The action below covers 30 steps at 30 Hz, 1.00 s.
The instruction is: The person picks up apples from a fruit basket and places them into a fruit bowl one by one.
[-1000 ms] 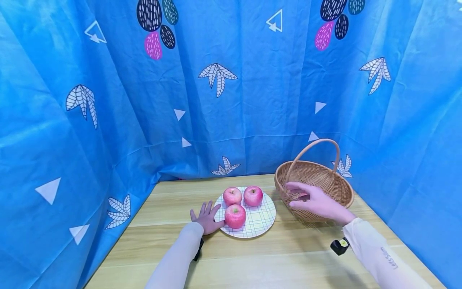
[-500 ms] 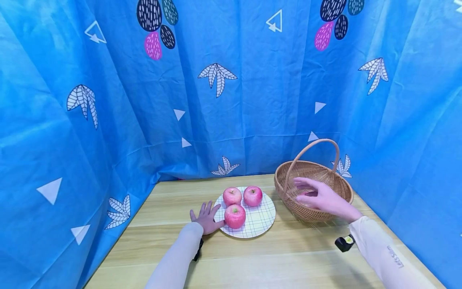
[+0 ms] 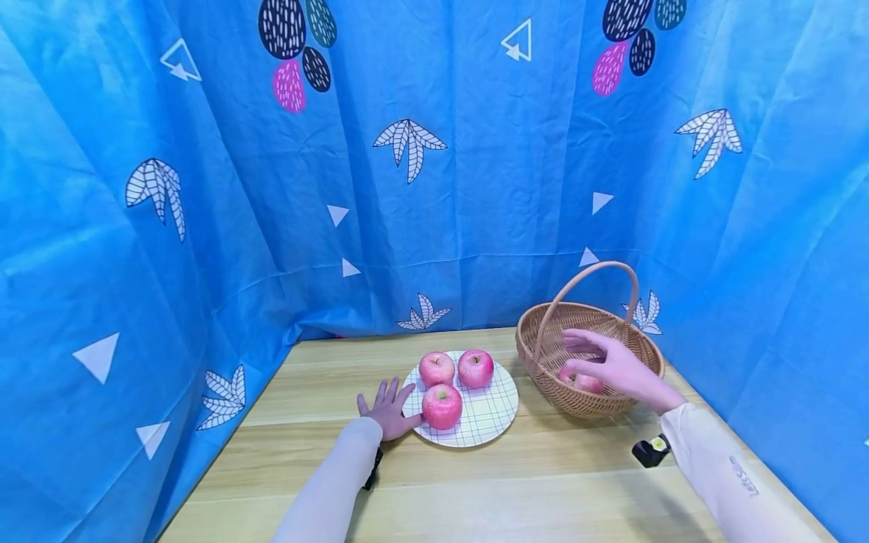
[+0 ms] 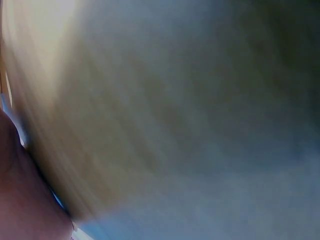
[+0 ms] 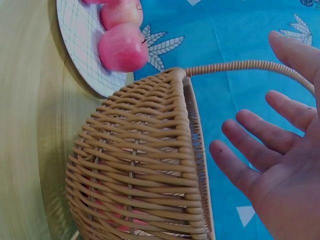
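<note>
On the round white plate (image 3: 492, 422) with a grid pattern lie three red apples: one at the back left (image 3: 437, 369), another at the back right (image 3: 476, 369) and the front one (image 3: 442, 406). My left hand (image 3: 390, 413) rests at the plate's left rim with fingers spread, its thumb tip close by the front apple. Over the wicker basket (image 3: 577, 407) my right hand (image 3: 614, 369) hovers, fingers loosely bent and nothing between them in the right wrist view. Inside the basket, partly hidden by that hand, is an apple (image 3: 589, 384); pink also shows through the weave.
The basket's arched handle (image 3: 589, 270) rises above its rim behind the right hand. Beneath everything is a light wooden table (image 3: 434, 490), bounded at the back and sides by a blue patterned curtain (image 3: 434, 226). The left wrist view is mostly blurred.
My right hand has moved right, from the basket's left rim to above its inside, and more of the apple in the basket shows. The left hand and the plate have stayed put.
</note>
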Motion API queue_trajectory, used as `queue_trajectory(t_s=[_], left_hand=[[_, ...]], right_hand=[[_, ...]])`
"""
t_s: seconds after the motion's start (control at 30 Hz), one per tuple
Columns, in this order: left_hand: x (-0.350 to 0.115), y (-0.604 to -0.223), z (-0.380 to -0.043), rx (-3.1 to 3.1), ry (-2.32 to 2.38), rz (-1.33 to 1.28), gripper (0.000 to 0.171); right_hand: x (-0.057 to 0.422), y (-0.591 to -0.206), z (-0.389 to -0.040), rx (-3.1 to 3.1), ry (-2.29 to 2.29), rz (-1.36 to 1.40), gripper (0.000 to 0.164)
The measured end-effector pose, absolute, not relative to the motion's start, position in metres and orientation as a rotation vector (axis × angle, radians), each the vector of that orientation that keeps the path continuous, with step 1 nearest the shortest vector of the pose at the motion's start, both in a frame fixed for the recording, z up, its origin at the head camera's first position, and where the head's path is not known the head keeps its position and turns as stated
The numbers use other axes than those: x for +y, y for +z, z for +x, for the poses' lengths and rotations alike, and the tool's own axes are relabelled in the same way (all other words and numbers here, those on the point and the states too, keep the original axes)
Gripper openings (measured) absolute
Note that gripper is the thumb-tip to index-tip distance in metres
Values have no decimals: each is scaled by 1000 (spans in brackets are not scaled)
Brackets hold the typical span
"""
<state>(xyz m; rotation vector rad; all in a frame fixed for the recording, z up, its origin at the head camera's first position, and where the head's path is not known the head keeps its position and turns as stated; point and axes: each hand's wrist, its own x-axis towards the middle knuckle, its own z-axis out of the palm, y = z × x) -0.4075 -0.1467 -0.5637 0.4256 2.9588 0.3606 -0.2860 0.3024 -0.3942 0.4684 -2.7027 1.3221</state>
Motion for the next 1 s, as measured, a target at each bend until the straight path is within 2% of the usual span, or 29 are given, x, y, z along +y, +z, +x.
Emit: queue_trajectory(t_s=[0.63,1.0], left_hand=[[-147,-566,-408,2978,355,438,99],[-146,-560,-406,2954,358,425,97]], right_hand=[[318,-405,-302,-2639,1451,353,65],[321,-412,-311,-2650,1379,174,70]])
